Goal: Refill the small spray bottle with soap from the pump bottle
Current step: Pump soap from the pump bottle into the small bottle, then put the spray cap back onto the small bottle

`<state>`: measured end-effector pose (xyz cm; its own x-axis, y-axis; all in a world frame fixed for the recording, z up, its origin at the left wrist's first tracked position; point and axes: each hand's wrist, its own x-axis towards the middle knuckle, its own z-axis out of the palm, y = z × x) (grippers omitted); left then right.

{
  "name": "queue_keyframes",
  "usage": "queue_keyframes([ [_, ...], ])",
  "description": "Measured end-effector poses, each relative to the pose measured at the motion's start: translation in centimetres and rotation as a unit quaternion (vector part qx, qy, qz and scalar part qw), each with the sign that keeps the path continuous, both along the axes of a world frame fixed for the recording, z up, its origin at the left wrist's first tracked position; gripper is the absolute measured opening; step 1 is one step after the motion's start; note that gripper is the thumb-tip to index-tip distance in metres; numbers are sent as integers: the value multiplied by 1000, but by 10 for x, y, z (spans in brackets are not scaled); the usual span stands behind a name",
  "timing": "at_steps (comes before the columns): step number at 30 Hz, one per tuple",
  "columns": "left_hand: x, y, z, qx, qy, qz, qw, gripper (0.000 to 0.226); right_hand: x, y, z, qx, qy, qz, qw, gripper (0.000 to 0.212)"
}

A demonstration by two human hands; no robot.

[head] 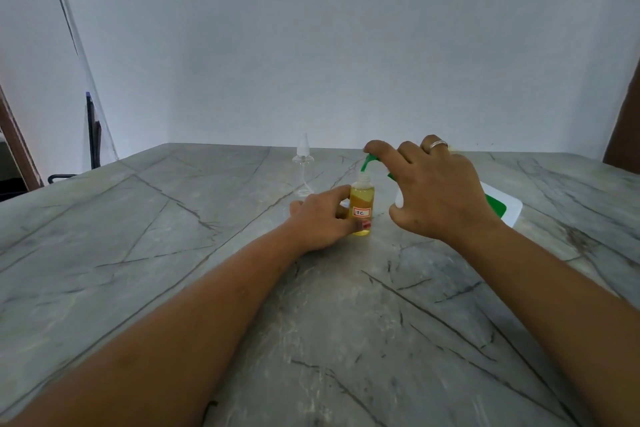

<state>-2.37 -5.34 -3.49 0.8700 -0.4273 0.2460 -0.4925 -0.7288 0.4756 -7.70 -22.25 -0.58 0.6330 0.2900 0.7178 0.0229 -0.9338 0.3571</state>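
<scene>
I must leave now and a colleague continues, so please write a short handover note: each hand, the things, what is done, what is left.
Left hand: grips the small spray bottle, upright on the table, neck open.
Right hand: holds the tilted pump bottle, index finger on the pump head, green spout just above the open neck.
Spray cap: rests on the table behind, apart.
Done: cap off; yellow soap reaches about the shoulder.
Left: finish pumping, set the pump bottle down, screw the cap back on.

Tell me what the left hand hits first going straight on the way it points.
The small clear bottle of yellow liquid the left hand grips; beyond it, probably the white pump bottle under the right hand.
</scene>
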Motion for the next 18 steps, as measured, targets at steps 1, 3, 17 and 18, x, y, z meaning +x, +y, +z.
queue_keyframes([
  [1,0,0,0,-2,1,-1,1000,59,0,-1,0,7,-2,2,1000,83],
  [3,-1,1,-1,-1,4,1,1000,59,-2,-2,1,21,-4,6,1000,84],
  [17,-1,15,5,8,-19,71,997,52,39,-12,13,577,-54,206,789,112],
  [18,0,15,4,12,-18,74,997,54,43,-12,12,578,-60,197,790,112],
])
